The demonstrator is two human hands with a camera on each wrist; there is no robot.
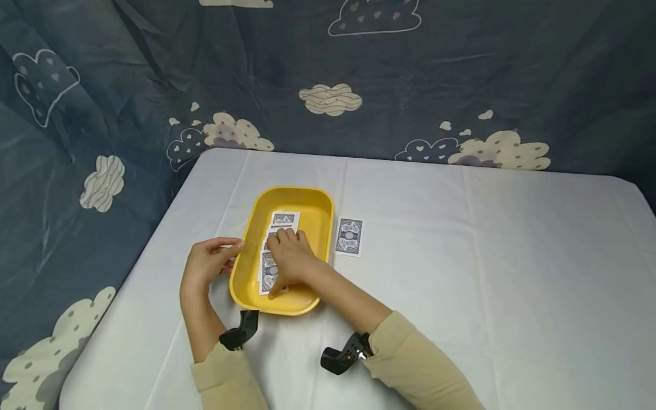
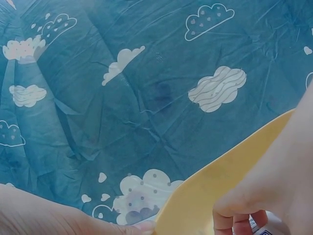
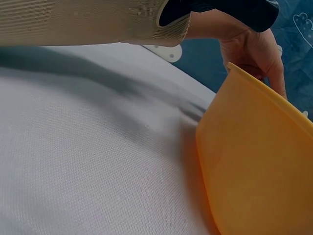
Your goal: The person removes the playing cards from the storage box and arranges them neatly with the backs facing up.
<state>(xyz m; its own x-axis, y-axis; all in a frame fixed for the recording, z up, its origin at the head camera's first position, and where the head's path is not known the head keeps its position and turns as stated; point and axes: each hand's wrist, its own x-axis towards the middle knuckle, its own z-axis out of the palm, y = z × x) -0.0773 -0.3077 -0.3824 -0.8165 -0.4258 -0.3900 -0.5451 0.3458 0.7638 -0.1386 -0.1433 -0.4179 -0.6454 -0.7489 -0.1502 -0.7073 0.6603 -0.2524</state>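
Observation:
A yellow tray stands on the white cloth with several face-down playing cards overlapping in a column inside it. My right hand reaches over its right rim and grips cards, thumb near their lower edge and fingers bent farther up. In the left wrist view those bent fingers come down on a card, partly hidden by the hand. At the left rim, my left hand holds the tray between thumb and fingers; the thumb tip lies at the rim.
One more face-down playing card lies on the white tablecloth, just right of the tray. A dark curtain with cloud prints hangs behind and to the left of the table. Black wrist cameras sit near both sleeves.

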